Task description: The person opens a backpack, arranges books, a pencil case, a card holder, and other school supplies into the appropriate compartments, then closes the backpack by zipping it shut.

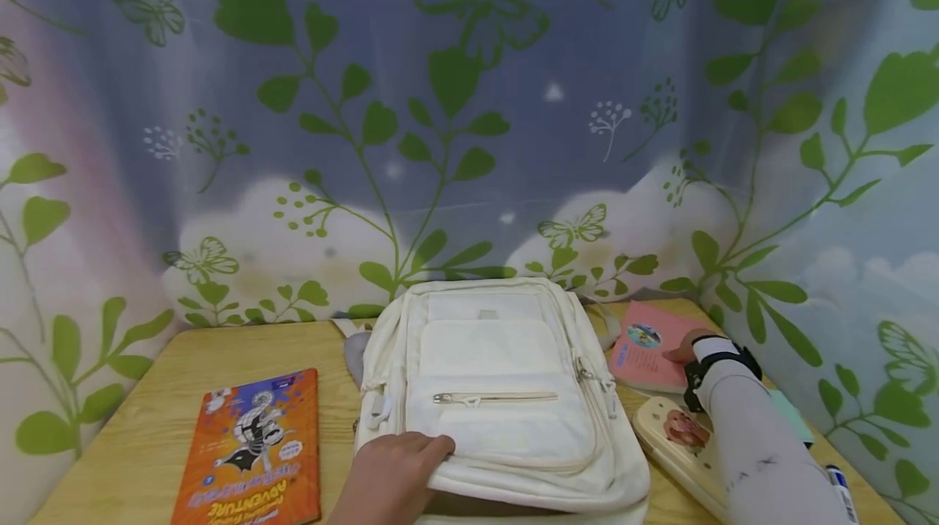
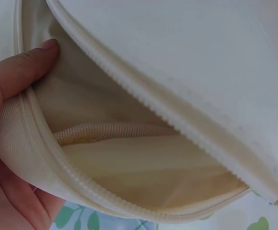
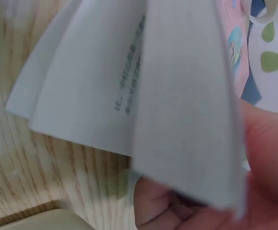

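Note:
A white backpack (image 1: pixel 506 346) lies on the wooden table with its front zip pocket facing up. At its near edge, my left hand (image 1: pixel 399 472) grips the rim of the unzipped main opening. In the left wrist view the thumb (image 2: pixel 31 67) is inside and the other fingers are outside; a mesh-edged inner pocket (image 2: pixel 115 132) shows within. Right of the backpack, my right hand (image 1: pixel 685 346) holds a pink book (image 1: pixel 653 362) by its edge. In the right wrist view the book's white pages (image 3: pixel 184 96) fan downward, partly hiding the fingers.
An orange comic-style book (image 1: pixel 249 452) lies left of the backpack. To the right are a cream pencil case (image 1: pixel 656 421), a mint-green item (image 1: pixel 791 417) partly behind my sleeve, and a blue-capped marker (image 1: pixel 841 488). Leaf-patterned curtains (image 1: pixel 469 142) hang behind the table.

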A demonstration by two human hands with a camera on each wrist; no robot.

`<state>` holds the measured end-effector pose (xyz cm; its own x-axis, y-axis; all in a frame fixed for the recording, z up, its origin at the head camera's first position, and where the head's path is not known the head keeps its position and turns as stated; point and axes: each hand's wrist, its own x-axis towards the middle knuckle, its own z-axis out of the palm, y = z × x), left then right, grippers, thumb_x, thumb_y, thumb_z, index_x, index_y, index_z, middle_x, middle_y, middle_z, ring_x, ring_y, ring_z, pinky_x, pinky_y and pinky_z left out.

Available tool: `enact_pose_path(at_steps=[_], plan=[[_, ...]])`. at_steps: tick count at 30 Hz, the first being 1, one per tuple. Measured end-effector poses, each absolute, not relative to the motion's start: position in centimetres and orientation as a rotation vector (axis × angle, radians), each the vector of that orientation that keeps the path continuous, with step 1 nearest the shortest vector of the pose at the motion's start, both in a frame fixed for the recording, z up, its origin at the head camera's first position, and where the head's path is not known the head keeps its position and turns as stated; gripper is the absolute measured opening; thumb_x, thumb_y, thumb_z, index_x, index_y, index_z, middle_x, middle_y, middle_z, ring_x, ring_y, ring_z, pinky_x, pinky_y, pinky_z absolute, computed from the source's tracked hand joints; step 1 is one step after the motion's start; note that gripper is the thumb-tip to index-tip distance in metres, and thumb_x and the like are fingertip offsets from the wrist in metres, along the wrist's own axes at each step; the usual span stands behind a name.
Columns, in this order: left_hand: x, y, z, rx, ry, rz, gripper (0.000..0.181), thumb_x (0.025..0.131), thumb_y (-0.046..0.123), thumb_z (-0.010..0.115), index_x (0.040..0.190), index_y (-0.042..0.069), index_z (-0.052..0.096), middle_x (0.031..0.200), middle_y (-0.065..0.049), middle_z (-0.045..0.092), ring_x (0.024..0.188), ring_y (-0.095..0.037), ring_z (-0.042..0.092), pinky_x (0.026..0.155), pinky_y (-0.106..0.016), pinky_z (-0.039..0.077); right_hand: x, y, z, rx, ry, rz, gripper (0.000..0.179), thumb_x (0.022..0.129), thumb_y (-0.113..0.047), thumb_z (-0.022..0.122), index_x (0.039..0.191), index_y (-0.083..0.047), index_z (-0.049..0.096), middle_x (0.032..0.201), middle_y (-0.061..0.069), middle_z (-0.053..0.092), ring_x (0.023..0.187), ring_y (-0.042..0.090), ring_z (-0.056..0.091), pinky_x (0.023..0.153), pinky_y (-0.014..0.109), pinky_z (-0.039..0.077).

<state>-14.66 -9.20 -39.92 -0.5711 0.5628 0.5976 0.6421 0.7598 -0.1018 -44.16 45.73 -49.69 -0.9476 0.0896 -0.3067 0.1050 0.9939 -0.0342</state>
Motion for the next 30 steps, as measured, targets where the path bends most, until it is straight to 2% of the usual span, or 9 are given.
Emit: enact_pose_path(at_steps=[2, 5, 8, 14, 16, 18, 21, 26, 30], plan=[[-14.7, -9.1, -39.9, -0.897, -2.349, -0.164, 0.040, 0.052, 0.009, 0.081, 0.086, 0.022, 0.064, 0.077, 0.013, 0.069, 0.066, -0.005, 0.063, 0.053, -0.020, 0.046, -40.6, 42.9, -46.2, 0.130, 2.823, -0.065, 0.065, 0.085, -0.053, 0.055, 0.106, 0.008, 0.064, 0.119, 0.032, 0.055, 0.108, 0.040, 0.055, 0.093, 0.046, 0.044], [-14.6, -9.1, -39.9, -0.894, -2.390, -0.160, 0.038, 0.054, 0.010, 0.082, 0.086, 0.022, 0.064, 0.077, 0.012, 0.069, 0.066, -0.005, 0.063, 0.053, -0.020, 0.045, -38.9, 41.1, -44.5, 0.118, 2.823, -0.069, 0.061, 0.086, -0.048, 0.056, 0.103, 0.010, 0.064, 0.115, 0.031, 0.056, 0.103, 0.039, 0.057, 0.091, 0.045, 0.046], [-14.6, -9.0, -39.9, -0.887, -2.407, -0.157, 0.037, 0.056, 0.011, 0.081, 0.086, 0.022, 0.064, 0.078, 0.012, 0.069, 0.066, -0.005, 0.063, 0.053, -0.020, 0.045, -40.9, 42.7, -46.3, 0.112, 2.820, -0.078, 0.064, 0.084, -0.054, 0.056, 0.100, 0.008, 0.066, 0.112, 0.029, 0.059, 0.100, 0.037, 0.058, 0.089, 0.046, 0.046], [-14.5, -9.0, -39.9, -0.873, -2.402, -0.168, 0.035, 0.057, 0.008, 0.079, 0.087, 0.021, 0.064, 0.078, 0.011, 0.070, 0.067, -0.006, 0.063, 0.054, -0.021, 0.046, -49.5, 50.3, -54.9, 0.054, 2.832, -0.068, 0.079, 0.075, -0.076, 0.049, 0.096, -0.002, 0.069, 0.104, 0.020, 0.063, 0.088, 0.028, 0.058, 0.081, 0.040, 0.048], [-14.6, -8.9, -39.9, -0.866, -2.393, -0.167, 0.035, 0.058, 0.008, 0.078, 0.087, 0.021, 0.064, 0.077, 0.011, 0.069, 0.066, -0.007, 0.063, 0.053, -0.021, 0.045, -51.0, 51.7, -56.4, 0.059, 2.838, -0.086, 0.085, 0.072, -0.080, 0.048, 0.097, 0.000, 0.068, 0.101, 0.020, 0.062, 0.085, 0.027, 0.056, 0.078, 0.037, 0.047], [-14.7, -8.8, -39.9, -0.855, -2.371, -0.161, 0.035, 0.056, 0.007, 0.078, 0.086, 0.022, 0.064, 0.076, 0.012, 0.068, 0.065, -0.007, 0.062, 0.053, -0.022, 0.045, -51.3, 52.1, -56.7, 0.099, 2.820, -0.123, 0.085, 0.074, -0.077, 0.049, 0.103, 0.001, 0.065, 0.105, 0.020, 0.060, 0.090, 0.028, 0.055, 0.083, 0.037, 0.047], [-14.7, -8.7, -39.8, -0.848, -2.357, -0.150, 0.036, 0.055, 0.008, 0.079, 0.084, 0.022, 0.063, 0.074, 0.012, 0.067, 0.063, -0.007, 0.061, 0.051, -0.022, 0.044, -50.3, 52.0, -55.9, 0.071, 2.790, -0.177, 0.090, 0.072, -0.079, 0.050, 0.104, 0.004, 0.063, 0.100, 0.019, 0.058, 0.086, 0.026, 0.053, 0.078, 0.033, 0.046], [-14.6, -8.8, -39.5, -0.860, -2.385, -0.141, 0.035, 0.057, 0.009, 0.079, 0.084, 0.022, 0.062, 0.075, 0.012, 0.067, 0.064, -0.008, 0.061, 0.052, -0.023, 0.045, -48.8, 51.6, -54.7, 0.109, 2.754, -0.284, 0.094, 0.061, -0.083, 0.057, 0.104, 0.001, 0.063, 0.102, 0.016, 0.059, 0.089, 0.024, 0.053, 0.080, 0.032, 0.044], [-14.6, -8.9, -39.5, -0.852, -2.395, -0.129, 0.034, 0.058, 0.011, 0.079, 0.085, 0.023, 0.061, 0.076, 0.012, 0.067, 0.065, -0.008, 0.062, 0.053, -0.023, 0.045, -46.9, 49.7, -53.1, 0.127, 2.741, -0.352, 0.089, 0.071, -0.078, 0.053, 0.114, 0.000, 0.061, 0.117, 0.017, 0.057, 0.103, 0.025, 0.051, 0.092, 0.036, 0.042]])
